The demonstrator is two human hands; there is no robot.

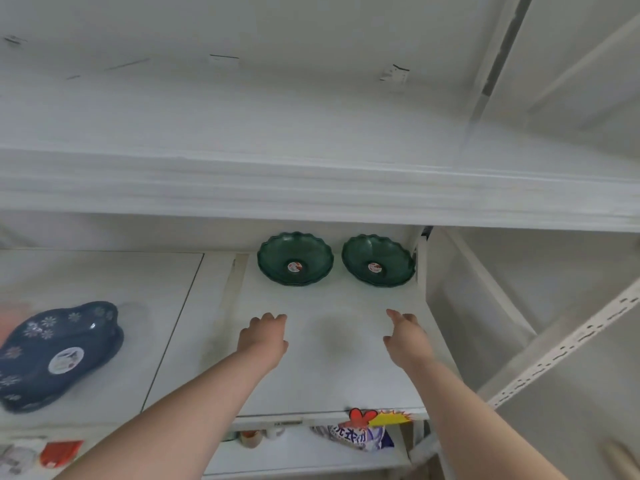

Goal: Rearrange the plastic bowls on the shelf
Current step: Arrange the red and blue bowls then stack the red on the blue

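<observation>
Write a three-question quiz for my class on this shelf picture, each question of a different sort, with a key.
1. True or false: the left hand holds a green bowl.
2. How many green bowls stand at the back of the shelf?
3. The blue flowered bowl lies: A) left of the hands, B) between them, C) right of the right hand.

Key: 1 false; 2 two; 3 A.

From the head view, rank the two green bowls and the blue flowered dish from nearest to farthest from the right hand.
From the right hand:
1. Right green bowl, just beyond it at the back of the shelf.
2. Left green bowl, beside the first, nearer the left hand.
3. Blue flowered dish, far left on the neighbouring shelf.
</observation>
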